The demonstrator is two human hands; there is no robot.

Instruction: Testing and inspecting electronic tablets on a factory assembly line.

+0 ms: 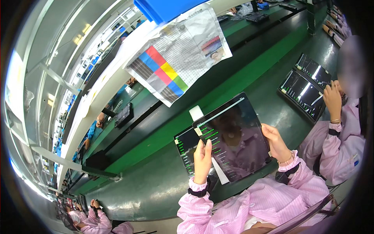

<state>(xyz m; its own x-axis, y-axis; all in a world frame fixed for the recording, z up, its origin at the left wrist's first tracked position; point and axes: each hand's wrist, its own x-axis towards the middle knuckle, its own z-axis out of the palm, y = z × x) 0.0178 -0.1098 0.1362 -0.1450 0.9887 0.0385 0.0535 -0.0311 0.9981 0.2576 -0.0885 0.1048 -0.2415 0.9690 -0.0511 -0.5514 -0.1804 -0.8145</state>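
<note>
I hold a black tablet (243, 136) tilted up before me, its dark glossy screen lit with rows of small green text and reflecting a person. My left hand (202, 163) grips its left edge, thumb on the front. At the opposite edge, my right hand (276, 143) is closed on the tablet, with its far fingers hidden behind. A second tablet (184, 147) with similar green text lies on the bench, partly covered by the held one. A white strip (220, 171) shows under the held tablet, and a white piece (196, 113) sticks out past its upper left corner.
A green-topped bench (144, 195) runs across. Above it, a printed paper sheet (179, 58) hangs beside a blue bin (167, 9). At right, a co-worker's hand (332, 99) is by another tablet (302, 91). More people in pink sit at lower left; a dark device (124, 115) lies beyond.
</note>
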